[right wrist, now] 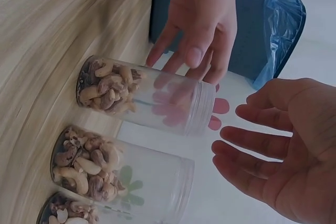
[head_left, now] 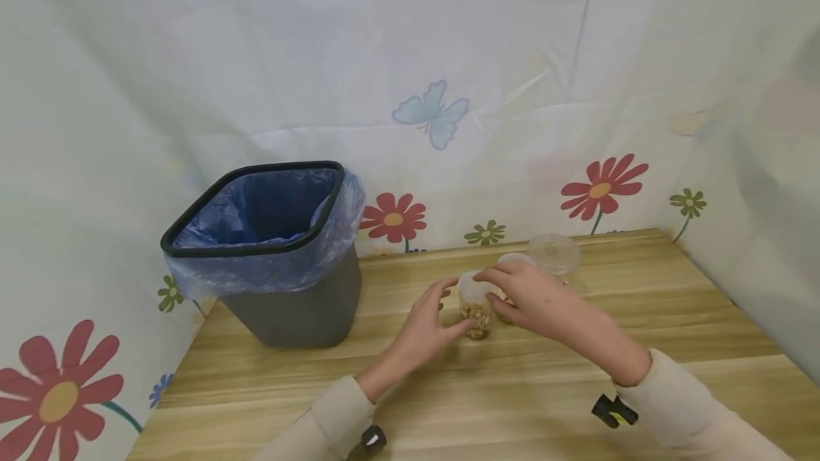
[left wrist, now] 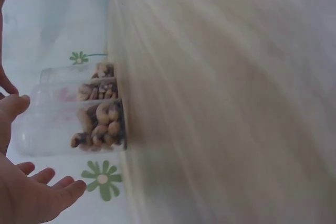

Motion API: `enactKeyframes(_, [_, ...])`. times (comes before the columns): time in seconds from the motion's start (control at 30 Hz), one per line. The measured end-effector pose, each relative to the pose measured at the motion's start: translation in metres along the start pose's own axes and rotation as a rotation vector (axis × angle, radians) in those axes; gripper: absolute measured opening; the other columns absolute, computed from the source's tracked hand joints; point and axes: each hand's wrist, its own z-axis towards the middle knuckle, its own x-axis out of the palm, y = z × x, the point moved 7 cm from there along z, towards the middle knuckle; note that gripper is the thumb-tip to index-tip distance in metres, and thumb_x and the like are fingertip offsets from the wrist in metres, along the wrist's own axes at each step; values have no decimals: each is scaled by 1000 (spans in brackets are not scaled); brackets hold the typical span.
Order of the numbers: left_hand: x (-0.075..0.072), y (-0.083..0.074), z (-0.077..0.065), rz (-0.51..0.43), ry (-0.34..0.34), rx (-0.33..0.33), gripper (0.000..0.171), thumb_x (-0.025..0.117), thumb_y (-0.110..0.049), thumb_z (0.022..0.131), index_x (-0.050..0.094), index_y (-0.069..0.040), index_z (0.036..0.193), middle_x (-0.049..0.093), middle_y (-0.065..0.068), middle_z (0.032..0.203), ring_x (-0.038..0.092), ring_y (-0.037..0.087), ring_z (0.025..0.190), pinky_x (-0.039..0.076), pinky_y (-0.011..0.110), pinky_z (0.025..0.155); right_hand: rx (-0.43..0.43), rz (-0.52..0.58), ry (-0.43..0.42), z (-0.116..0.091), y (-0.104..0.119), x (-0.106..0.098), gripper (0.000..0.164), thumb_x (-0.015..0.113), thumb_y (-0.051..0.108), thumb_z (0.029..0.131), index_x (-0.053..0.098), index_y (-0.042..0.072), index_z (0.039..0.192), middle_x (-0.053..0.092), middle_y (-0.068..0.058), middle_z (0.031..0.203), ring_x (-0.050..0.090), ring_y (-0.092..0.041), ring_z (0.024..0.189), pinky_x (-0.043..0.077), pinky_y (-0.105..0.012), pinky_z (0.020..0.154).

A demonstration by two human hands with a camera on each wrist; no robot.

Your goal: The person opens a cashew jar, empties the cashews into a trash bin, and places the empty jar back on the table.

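The clear plastic cylindrical jar (right wrist: 147, 94) stands upright on the pale wood-grain table (head_left: 416, 418), between the hands, with two similar jars (right wrist: 126, 176) beside it; tan, curved cashew nuts (right wrist: 107, 85) fill its lower part. The left hand (head_left: 419, 329) is spread around its side, though whether the fingers touch is unclear; the right hand (head_left: 534, 297) is loosely curved near the rim, gripping nothing. The jar should be light, bottom-weighted and fairly stiff, its smooth wall perhaps slippery and slightly yielding. The mid-wall looks best for steadying, the ridged neck for fingertip purchase.
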Motion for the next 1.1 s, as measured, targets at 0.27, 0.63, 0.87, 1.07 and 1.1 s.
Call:
enactKeyframes(0.27, [17, 12, 7, -295, 12, -80, 78, 81, -24, 90, 37, -16, 154, 44, 6, 156, 44, 33, 142, 37, 55, 113, 17, 54, 22, 10, 0, 7, 32, 75, 12, 92, 69, 2, 122, 72, -11, 112, 70, -21, 88, 57, -33, 72])
enactKeyframes(0.63, [25, 25, 19, -425, 39, -143, 75, 83, -19, 87, 46, -25, 152, 47, 0, 155, 40, 25, 146, 32, 54, 116, 16, 80, 60, 21, 1, 13, 31, 71, 10, 94, 67, 2, 124, 70, -16, 119, 71, -21, 83, 58, -34, 72])
enactKeyframes(0.87, [28, 26, 22, -410, 68, -121, 59, 82, -18, 88, 58, -22, 142, 66, 0, 134, 59, 20, 125, 45, 49, 106, 12, 75, 62, 24, 2, 13, 31, 72, 11, 94, 67, 1, 122, 69, -15, 119, 71, -28, 96, 59, -39, 78])
enactKeyframes(1.07, [29, 30, 23, -421, 99, -140, 49, 82, -18, 88, 64, -20, 133, 72, -3, 120, 65, 17, 111, 50, 40, 98, 32, 95, 99, 27, 1, 17, 31, 71, 14, 96, 67, 2, 124, 68, -14, 121, 71, -26, 95, 59, -38, 78])
enactKeyframes(1.1, [29, 31, 23, -414, 102, -142, 49, 82, -19, 88, 63, -21, 133, 72, -4, 120, 65, 16, 113, 50, 40, 99, 37, 102, 107, 28, 1, 17, 31, 70, 15, 97, 67, 2, 125, 67, -14, 122, 71, -26, 96, 59, -38, 78])
